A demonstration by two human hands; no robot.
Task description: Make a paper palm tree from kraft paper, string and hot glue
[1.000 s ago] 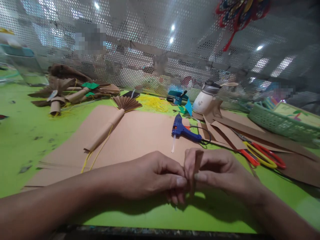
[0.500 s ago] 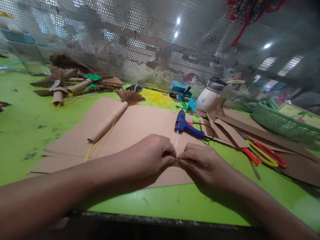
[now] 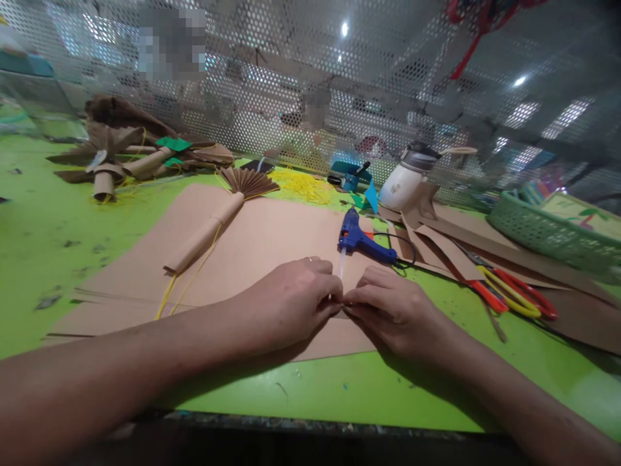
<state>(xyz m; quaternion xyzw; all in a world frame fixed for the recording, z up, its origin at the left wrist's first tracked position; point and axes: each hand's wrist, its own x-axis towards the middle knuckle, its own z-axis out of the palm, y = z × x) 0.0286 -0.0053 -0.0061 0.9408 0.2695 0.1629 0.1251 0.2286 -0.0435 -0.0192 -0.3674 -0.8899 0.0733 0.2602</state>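
My left hand (image 3: 295, 301) and my right hand (image 3: 388, 307) meet fingertip to fingertip over the brown paper sheets (image 3: 276, 226). Both are closed in a pinch, and whatever lies between the fingertips is too small or hidden to make out. Just beyond them a blue glue gun (image 3: 361, 238) lies on the paper, its clear glue stick (image 3: 342, 264) pointing toward my fingers. Left of it rests a rolled paper tube (image 3: 206, 233) with a pleated paper fan (image 3: 250, 183) at its far end and yellow string (image 3: 166, 296) trailing from the near end.
Scissors (image 3: 514, 294) with red and yellow handles lie at the right among cut brown paper strips (image 3: 446, 249). A green basket (image 3: 543, 226) and a white bottle (image 3: 405, 184) stand behind. Paper figures (image 3: 104, 181) and yellow shreds (image 3: 303, 186) sit along a perforated screen (image 3: 272, 97).
The view has shifted slightly. My hands stay pinched together at nearly the same spot, with the fingers moving a little. The glue gun and paper tube lie as before.
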